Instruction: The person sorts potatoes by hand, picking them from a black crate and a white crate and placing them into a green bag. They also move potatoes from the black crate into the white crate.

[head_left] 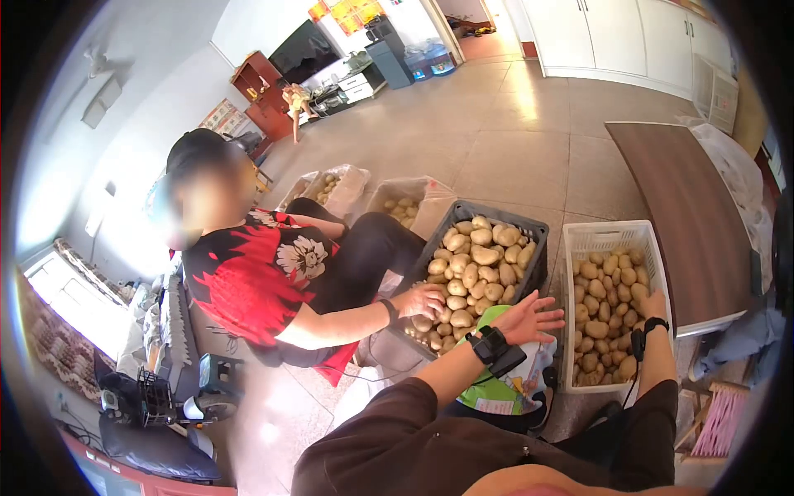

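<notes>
My left hand (529,321) is open, palm up with the fingers spread, and holds nothing. It hovers between the dark grey crate (542,248) and the white crate (569,318), above a green patterned bag or cloth (499,384). My right hand (653,306) reaches into the right side of the white crate, against the potatoes (602,310) there. Its fingers are mostly hidden, so I cannot see whether it grips one. Larger, paler potatoes (480,264) fill the dark grey crate.
A co-worker in a red and black shirt (248,281) sits at the left, one hand (420,302) on the grey crate's potatoes. Lined boxes of potatoes (405,202) stand behind. A brown board (686,215) lies at the right, near a pink woven stool (719,422).
</notes>
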